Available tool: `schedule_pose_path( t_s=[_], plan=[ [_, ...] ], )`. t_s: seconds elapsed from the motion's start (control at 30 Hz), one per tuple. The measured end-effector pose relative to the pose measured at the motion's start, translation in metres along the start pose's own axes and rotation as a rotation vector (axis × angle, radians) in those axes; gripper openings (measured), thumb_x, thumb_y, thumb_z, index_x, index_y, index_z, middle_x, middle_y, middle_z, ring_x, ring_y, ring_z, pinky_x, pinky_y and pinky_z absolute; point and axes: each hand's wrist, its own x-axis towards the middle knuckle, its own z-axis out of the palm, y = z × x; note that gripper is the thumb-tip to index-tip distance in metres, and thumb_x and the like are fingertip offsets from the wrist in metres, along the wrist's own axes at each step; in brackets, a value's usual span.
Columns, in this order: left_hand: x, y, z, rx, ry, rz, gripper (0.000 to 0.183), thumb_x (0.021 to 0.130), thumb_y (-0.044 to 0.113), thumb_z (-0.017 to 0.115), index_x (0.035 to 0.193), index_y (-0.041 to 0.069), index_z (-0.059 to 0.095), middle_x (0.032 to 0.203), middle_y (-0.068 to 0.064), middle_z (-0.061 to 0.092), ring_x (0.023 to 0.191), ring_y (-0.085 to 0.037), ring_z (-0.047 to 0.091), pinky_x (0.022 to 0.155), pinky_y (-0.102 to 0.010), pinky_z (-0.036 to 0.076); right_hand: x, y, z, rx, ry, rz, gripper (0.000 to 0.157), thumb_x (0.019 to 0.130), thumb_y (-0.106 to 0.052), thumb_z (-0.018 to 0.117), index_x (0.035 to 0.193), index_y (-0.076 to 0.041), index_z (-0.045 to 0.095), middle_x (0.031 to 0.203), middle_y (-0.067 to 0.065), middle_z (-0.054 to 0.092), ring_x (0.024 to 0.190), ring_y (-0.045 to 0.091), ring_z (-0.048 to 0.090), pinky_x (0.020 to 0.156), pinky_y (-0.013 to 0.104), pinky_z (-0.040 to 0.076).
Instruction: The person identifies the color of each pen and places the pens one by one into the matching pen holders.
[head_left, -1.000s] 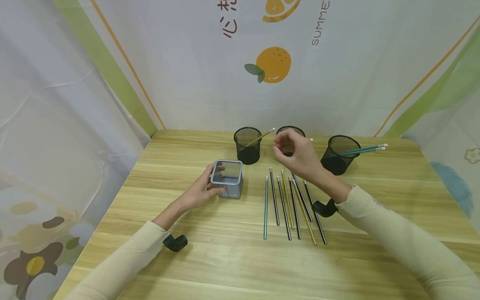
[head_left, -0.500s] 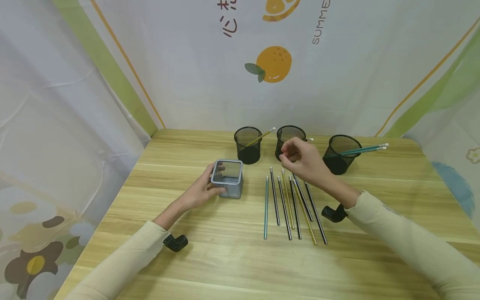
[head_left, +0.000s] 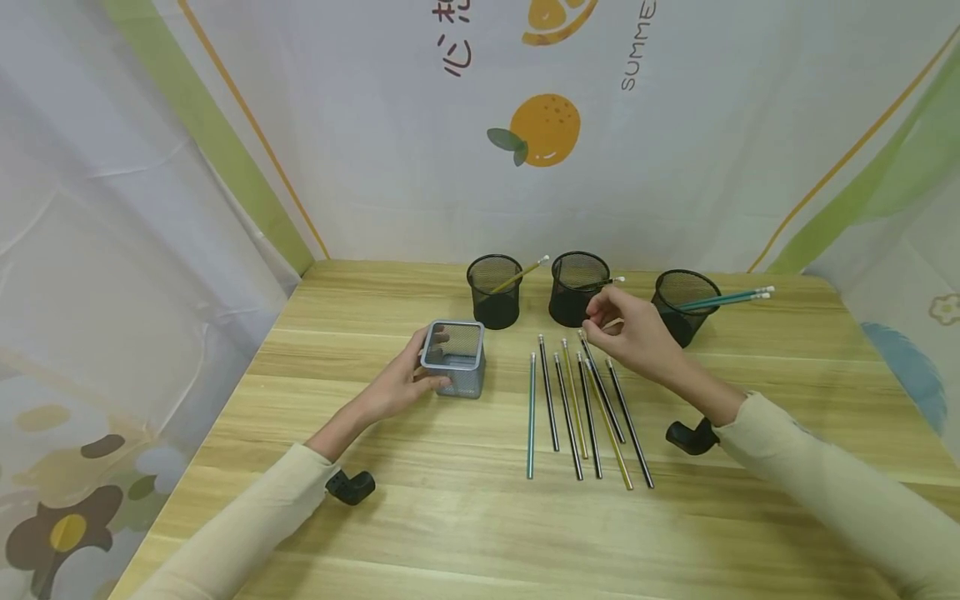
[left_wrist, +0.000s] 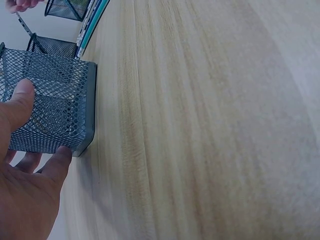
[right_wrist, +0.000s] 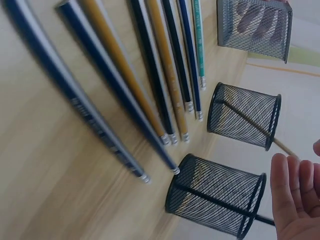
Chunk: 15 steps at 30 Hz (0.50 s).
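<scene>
My left hand (head_left: pixel 393 385) grips a silver-grey square mesh pencil holder (head_left: pixel 467 380), which stands upright on the table. In the left wrist view the thumb lies on one side of the holder and the fingers on another. My right hand (head_left: pixel 636 335) hovers over the far ends of a row of pencils, with its fingers bent towards the thumb and nothing between them. The row has a teal pencil (head_left: pixel 532 417), yellow pencils (head_left: pixel 611 427) and several dark pencils (head_left: pixel 633 429). Just behind that hand stands the middle round black mesh cup (head_left: pixel 570 304), holding a dark pencil (head_left: pixel 596 285).
To the left at the back, another black mesh cup (head_left: pixel 495 308) holds a yellow pencil (head_left: pixel 521 275). Teal pencils (head_left: pixel 723 300) lean in the right black cup (head_left: pixel 675 292), partly behind my right hand. A printed curtain (head_left: pixel 390 183) hangs behind the wooden table (head_left: pixel 420 517).
My right hand has moved right and towards me, from over the middle black cup to above the pencils' ends. My left hand and the silver-grey holder have stayed in place.
</scene>
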Motion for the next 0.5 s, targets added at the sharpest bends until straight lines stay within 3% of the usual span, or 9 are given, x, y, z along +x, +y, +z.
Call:
schedule_pose_path(
  t_s=[0.5],
  plan=[
    [0.000, -0.001, -0.001, -0.017, -0.002, 0.009, 0.080, 0.095, -0.009, 0.065, 0.158, 0.004, 0.019, 0.155, -0.031, 0.029, 0.138, -0.050, 0.035, 0.111, -0.051, 0.039, -0.016, 0.016, -0.008, -0.120, -0.007, 0.093, 0.011, 0.091, 0.000, 0.068, 0.099, 0.000, 0.062, 0.089, 0.007, 0.065, 0.080, 0.019, 0.064, 0.064, 0.021, 0.056]
  ],
)
